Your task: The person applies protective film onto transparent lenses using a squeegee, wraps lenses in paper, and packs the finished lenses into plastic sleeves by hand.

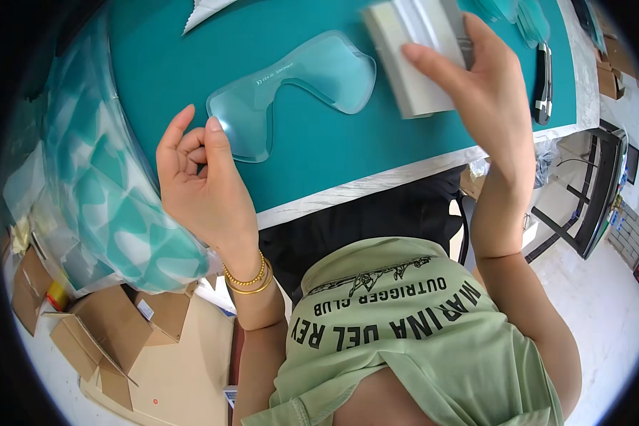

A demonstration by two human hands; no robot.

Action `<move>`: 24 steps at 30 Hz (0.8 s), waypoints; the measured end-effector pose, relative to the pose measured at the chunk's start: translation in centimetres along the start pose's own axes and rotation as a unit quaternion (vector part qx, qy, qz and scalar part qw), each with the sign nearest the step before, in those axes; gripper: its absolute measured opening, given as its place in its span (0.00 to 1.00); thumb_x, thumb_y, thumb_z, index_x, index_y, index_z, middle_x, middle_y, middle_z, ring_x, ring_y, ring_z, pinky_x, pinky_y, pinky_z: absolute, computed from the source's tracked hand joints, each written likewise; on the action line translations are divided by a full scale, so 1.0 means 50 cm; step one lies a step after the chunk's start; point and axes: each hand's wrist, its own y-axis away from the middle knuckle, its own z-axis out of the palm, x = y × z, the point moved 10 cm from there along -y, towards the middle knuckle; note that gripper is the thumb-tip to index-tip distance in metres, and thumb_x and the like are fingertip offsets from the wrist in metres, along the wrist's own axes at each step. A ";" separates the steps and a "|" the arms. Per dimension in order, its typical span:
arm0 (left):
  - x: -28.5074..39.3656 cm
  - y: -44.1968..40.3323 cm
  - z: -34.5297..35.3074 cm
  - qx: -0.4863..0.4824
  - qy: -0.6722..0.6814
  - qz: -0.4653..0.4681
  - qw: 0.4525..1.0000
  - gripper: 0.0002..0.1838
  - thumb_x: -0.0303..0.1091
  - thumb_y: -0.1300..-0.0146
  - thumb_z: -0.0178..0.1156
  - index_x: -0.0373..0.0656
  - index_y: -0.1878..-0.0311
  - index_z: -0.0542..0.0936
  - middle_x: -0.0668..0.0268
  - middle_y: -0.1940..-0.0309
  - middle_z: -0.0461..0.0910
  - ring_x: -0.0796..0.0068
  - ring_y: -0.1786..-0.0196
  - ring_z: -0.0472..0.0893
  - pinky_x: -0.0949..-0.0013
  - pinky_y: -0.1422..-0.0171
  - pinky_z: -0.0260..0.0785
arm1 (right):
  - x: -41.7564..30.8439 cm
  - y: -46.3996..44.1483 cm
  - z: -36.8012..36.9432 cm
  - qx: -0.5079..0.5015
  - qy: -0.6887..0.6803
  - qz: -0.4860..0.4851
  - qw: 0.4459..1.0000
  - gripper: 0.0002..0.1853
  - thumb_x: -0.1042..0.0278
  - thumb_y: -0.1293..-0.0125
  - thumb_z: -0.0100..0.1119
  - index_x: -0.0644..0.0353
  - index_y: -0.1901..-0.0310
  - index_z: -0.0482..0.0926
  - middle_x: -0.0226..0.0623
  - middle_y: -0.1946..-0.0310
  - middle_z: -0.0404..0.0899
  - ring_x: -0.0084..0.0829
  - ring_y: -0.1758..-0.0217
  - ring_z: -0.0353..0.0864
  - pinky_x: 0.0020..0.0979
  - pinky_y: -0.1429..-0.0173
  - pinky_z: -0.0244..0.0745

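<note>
A clear, light-blue lens-shaped sheet (291,74) with small print along its upper edge lies on the green mat (326,153). Beside its left end is my left hand (204,170), palm turned up, fingers loosely curled and apart, with nothing in it. My right hand (479,85) grips a white and grey box-like block (415,64), thumb on its top face, to the right of the sheet. The block's far end is blurred. A black-handled cutter (543,84) lies right of my right hand.
A big clear bag of teal and white pieces (113,192) hangs at the left table edge. More clear teal pieces (529,21) lie at the top right, a white wrapper (204,11) at the top. Open cardboard boxes (110,323) stand lower left, a black metal frame (593,192) at the right.
</note>
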 end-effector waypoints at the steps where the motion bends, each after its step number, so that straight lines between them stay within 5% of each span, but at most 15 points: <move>1: 0.002 0.000 0.000 -0.001 0.000 0.003 1.000 0.13 0.25 0.37 0.62 0.35 0.49 0.77 0.70 0.72 0.78 0.88 0.73 0.69 0.84 0.69 0.62 | -0.031 0.001 0.018 0.024 -0.013 -0.037 0.999 0.24 0.57 0.40 0.68 0.71 0.54 0.75 0.40 0.71 0.82 0.28 0.71 0.81 0.28 0.66 0.75; 2: 0.003 0.000 0.001 -0.004 -0.001 0.005 1.000 0.13 0.25 0.37 0.62 0.35 0.49 0.77 0.70 0.72 0.78 0.88 0.73 0.69 0.84 0.69 0.62 | -0.065 0.003 0.031 0.049 -0.026 -0.074 0.996 0.23 0.58 0.40 0.67 0.71 0.55 0.76 0.42 0.73 0.82 0.31 0.73 0.82 0.30 0.67 0.75; 3: 0.001 0.001 0.000 -0.005 -0.003 0.001 1.000 0.13 0.25 0.37 0.62 0.34 0.49 0.77 0.70 0.72 0.78 0.89 0.73 0.69 0.84 0.69 0.62 | -0.094 0.003 0.045 0.010 0.133 -0.071 0.988 0.19 0.64 0.40 0.65 0.69 0.58 0.70 0.57 0.74 0.76 0.55 0.70 0.77 0.43 0.68 0.71; 5: -0.001 0.000 0.002 -0.009 -0.007 -0.003 1.000 0.13 0.25 0.37 0.62 0.33 0.50 0.77 0.70 0.72 0.78 0.89 0.74 0.69 0.84 0.69 0.62 | -0.087 -0.016 0.085 -0.072 0.140 0.021 0.987 0.18 0.62 0.38 0.61 0.69 0.64 0.66 0.62 0.78 0.74 0.61 0.68 0.76 0.50 0.67 0.69; 18: 0.002 -0.001 -0.001 -0.015 0.008 0.008 1.000 0.13 0.26 0.37 0.62 0.33 0.50 0.77 0.69 0.72 0.78 0.88 0.74 0.70 0.84 0.70 0.61 | -0.066 -0.007 -0.013 0.044 0.240 0.030 0.969 0.17 0.64 0.39 0.61 0.68 0.65 0.65 0.60 0.75 0.73 0.59 0.68 0.74 0.48 0.67 0.65; 20: 0.003 0.001 0.000 -0.017 0.012 0.013 1.000 0.13 0.26 0.37 0.61 0.33 0.50 0.77 0.69 0.72 0.78 0.88 0.74 0.70 0.84 0.70 0.62 | -0.063 -0.009 -0.018 0.064 0.072 0.001 0.995 0.17 0.64 0.37 0.60 0.69 0.64 0.65 0.59 0.76 0.71 0.58 0.69 0.74 0.45 0.68 0.64; 24: 0.007 -0.002 0.001 -0.035 0.025 0.002 0.999 0.14 0.25 0.37 0.62 0.33 0.49 0.77 0.69 0.71 0.79 0.88 0.73 0.70 0.84 0.70 0.62 | -0.075 -0.015 0.046 -0.082 0.106 0.029 0.991 0.18 0.63 0.36 0.58 0.72 0.57 0.68 0.64 0.72 0.74 0.59 0.66 0.76 0.44 0.65 0.68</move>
